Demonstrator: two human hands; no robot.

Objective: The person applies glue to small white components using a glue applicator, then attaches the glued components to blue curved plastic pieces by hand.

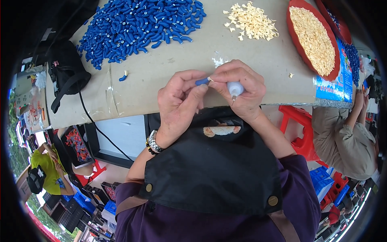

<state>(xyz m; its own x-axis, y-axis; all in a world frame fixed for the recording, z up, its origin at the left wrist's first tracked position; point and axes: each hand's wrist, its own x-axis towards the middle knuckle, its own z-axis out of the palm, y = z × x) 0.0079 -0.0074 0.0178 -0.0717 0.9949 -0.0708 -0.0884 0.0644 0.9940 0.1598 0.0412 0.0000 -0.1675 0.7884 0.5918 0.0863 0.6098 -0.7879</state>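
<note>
My left hand point(179, 101) pinches a small blue curved plastic piece point(202, 81) at the table's near edge. My right hand point(238, 86) touches that piece's tip with a tiny cream part at its fingertips and also grips a small white glue bottle point(234, 88) with its nozzle pointing down. A big heap of blue curved pieces point(139, 26) lies at the far left of the table. A loose pile of cream pieces point(252, 21) lies farther right. One stray blue piece point(123, 76) lies left of my hands.
A red oval tray point(296, 44) filled with cream pieces sits at the right on a blue printed sheet point(342, 78). A black bag point(66, 68) and cable hang at the table's left end. A person in beige sits right, another in yellow-green at the left; red stool point(298, 129).
</note>
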